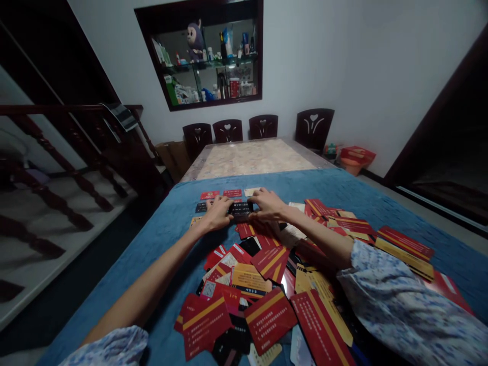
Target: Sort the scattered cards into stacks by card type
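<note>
Both my hands reach to the middle of the blue cloth. Between them is a black card with pale print. My left hand pinches its left edge, and the fingers of my right hand are closed at its right edge. Just beyond, a red card, another red card and a cream card lie in a row. A dark card and a yellow card show partly beside my left hand. A loose heap of red, yellow and black cards spreads nearer to me.
More cards are scattered on the right, under and beyond my right forearm. The stone-patterned table extends past the cloth. Several dark chairs stand along its far end. A wooden railing runs on the left; a red bag sits at the right.
</note>
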The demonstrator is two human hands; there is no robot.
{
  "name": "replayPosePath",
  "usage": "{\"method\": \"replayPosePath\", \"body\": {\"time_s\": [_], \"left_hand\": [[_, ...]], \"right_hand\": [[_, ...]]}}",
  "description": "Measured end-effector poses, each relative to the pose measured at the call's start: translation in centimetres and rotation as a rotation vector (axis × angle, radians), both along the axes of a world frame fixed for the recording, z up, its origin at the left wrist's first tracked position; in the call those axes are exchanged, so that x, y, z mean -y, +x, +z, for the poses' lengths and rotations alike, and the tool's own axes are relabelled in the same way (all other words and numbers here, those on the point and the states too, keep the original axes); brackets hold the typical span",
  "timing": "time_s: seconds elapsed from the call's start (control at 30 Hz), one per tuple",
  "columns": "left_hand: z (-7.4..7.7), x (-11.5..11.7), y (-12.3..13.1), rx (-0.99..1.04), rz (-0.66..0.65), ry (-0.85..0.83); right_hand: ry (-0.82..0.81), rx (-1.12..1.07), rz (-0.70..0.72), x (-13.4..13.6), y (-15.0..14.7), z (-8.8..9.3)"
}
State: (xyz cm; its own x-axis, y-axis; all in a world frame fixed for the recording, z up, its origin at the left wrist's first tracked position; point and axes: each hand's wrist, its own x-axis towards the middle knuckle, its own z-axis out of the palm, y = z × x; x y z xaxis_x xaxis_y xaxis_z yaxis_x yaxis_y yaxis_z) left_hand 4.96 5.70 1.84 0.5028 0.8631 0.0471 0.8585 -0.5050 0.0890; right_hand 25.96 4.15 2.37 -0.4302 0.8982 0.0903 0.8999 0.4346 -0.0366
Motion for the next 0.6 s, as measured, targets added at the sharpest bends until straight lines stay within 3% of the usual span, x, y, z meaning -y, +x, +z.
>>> {"method": "replayPosePath", "body": {"time_s": [0.6], "left_hand": [[0.4, -3.6, -7.4, -0.108, 0.176, -0.007]], "right_hand": [[-0.040, 0.020, 0.065, -5.1, -8.9, -0.1]]}}
